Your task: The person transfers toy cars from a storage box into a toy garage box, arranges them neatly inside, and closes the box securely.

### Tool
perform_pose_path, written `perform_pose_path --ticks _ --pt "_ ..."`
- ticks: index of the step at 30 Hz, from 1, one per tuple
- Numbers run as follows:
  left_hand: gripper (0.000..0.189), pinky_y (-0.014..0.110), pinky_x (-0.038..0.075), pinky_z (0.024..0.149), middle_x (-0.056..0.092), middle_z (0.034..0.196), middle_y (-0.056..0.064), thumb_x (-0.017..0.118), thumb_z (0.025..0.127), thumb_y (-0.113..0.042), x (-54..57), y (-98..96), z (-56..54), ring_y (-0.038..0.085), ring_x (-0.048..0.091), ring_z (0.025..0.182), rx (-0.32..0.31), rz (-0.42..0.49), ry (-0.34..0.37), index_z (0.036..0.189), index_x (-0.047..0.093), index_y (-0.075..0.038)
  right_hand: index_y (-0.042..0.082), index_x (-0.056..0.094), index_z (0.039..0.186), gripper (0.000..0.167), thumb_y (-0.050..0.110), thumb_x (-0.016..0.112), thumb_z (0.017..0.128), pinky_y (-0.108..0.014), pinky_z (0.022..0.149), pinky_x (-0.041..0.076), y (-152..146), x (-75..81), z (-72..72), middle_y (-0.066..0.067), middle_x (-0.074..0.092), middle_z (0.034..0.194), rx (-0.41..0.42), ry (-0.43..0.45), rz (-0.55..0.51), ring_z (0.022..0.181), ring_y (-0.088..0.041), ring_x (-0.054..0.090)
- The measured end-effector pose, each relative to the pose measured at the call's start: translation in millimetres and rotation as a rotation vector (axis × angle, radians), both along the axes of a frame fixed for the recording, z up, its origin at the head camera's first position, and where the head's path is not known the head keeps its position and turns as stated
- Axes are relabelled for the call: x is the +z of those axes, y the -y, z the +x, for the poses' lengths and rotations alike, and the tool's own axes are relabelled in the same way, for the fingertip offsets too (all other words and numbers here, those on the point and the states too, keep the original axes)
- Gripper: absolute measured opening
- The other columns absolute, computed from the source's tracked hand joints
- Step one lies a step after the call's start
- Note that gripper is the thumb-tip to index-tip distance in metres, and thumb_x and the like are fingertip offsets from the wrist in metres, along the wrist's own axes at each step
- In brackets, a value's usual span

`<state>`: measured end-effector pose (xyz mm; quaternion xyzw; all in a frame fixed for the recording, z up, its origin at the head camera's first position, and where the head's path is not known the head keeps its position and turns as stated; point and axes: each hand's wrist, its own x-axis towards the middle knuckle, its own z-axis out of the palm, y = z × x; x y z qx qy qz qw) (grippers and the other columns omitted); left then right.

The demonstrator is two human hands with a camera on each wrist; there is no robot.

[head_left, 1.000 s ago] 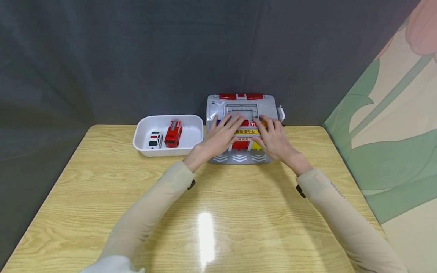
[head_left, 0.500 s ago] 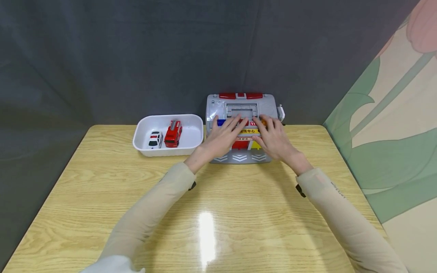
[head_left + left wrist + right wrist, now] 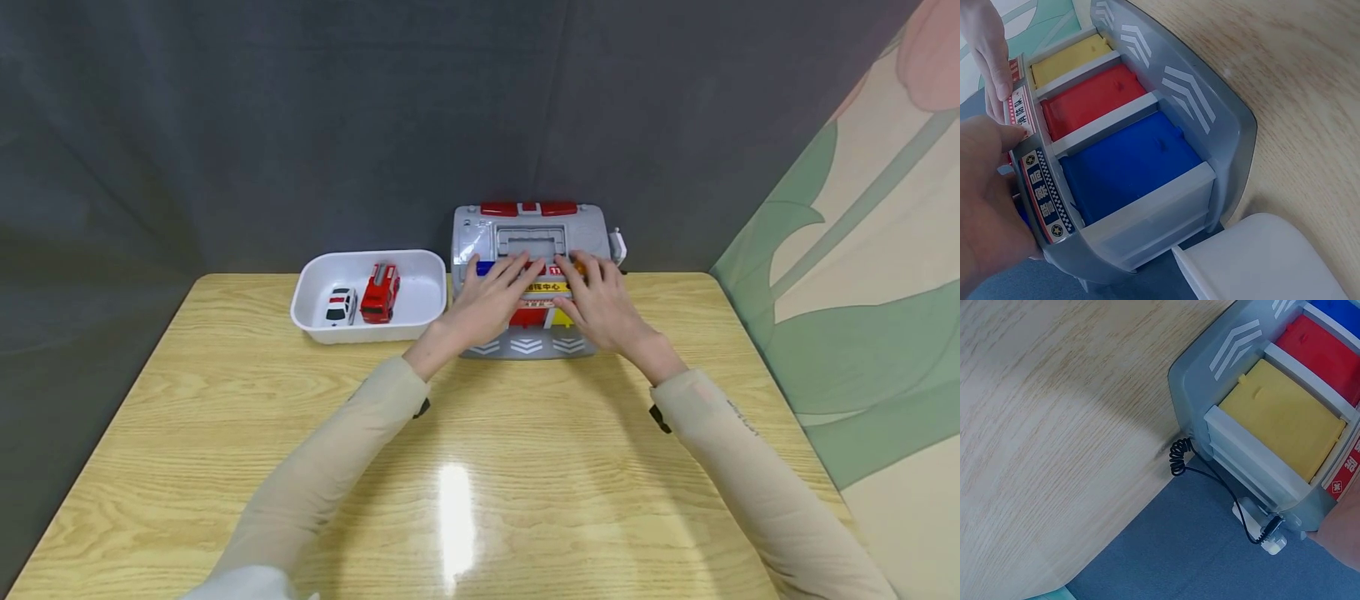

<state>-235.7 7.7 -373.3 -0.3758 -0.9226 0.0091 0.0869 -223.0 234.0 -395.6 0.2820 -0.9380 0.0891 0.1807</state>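
Observation:
Against the dark curtain stands a grey toy garage [image 3: 476, 237] with a yellow sign strip. My left hand [image 3: 483, 307] rests spread over its front top edge, fingers on the roof by a blue button [image 3: 486, 268]. In the left wrist view, the left thumb [image 3: 1013, 136] lies against the sign band above the doors. My right hand [image 3: 606, 310] rests on the same edge further right, fingertips by an orange button [image 3: 580, 269]. Below are a blue door [image 3: 1132, 165], a red door [image 3: 1094, 101] and a yellow door [image 3: 1282, 419], all down.
Left of the garage is a white tray [image 3: 367, 334] holding a red fire truck [image 3: 381, 293] and a small white car [image 3: 341, 307]. A black coiled cord [image 3: 1180, 456] hangs at the garage's right side. The wooden table [image 3: 540, 467] extends toward me.
My left hand has shifted slightly right along the garage's top edge, uncovering more of the blue button and covering part of the yellow sign. My right hand stays in place.

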Motion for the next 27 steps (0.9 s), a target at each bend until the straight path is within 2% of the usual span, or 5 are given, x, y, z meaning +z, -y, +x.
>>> perform_pose_path --ticks 6,12,22,27 --pt "0.057 0.063 0.014 0.11 0.019 0.159 0.005 0.038 0.104 -0.032 1.2 2.6 -2.1 0.023 0.019 0.144 -0.02 0.039 0.026 0.156 0.015 -0.022 -0.001 0.031 0.146 0.058 0.028 0.051 0.1 -0.06 0.102 0.024 -0.4 1.9 0.6 -0.027 0.023 0.143 -0.024 0.043 0.019 0.121 -0.048 0.027" --pt "0.056 0.061 0.013 0.111 0.023 0.158 0.004 0.041 0.104 -0.032 2.7 5.2 -2.5 0.021 0.022 0.143 -0.031 0.09 0.06 0.155 0.02 -0.023 0.0 0.026 0.148 0.059 0.029 0.048 0.102 -0.059 0.103 0.023 0.4 3.4 1.3 -0.026 0.02 0.145 -0.038 0.093 0.036 0.123 -0.046 0.024" --pt "0.059 0.064 0.015 0.11 0.022 0.158 0.005 0.04 0.104 -0.031 -2.4 6.1 -2.0 0.024 0.021 0.143 -0.021 0.065 0.027 0.156 0.015 -0.02 0.001 0.027 0.148 0.058 0.029 0.047 0.102 -0.06 0.102 0.023 2.8 1.7 1.3 -0.026 0.019 0.146 -0.045 0.102 0.045 0.124 -0.046 0.024" --pt "0.061 0.064 0.016 0.109 0.021 0.158 0.006 0.042 0.103 -0.029 -1.1 4.5 -1.6 0.025 0.02 0.143 -0.016 0.051 0.01 0.156 0.014 -0.019 -0.001 0.028 0.147 0.057 0.027 0.049 0.101 -0.059 0.102 0.022 1.8 2.0 0.6 -0.026 0.02 0.145 -0.033 0.078 0.04 0.123 -0.047 0.024"
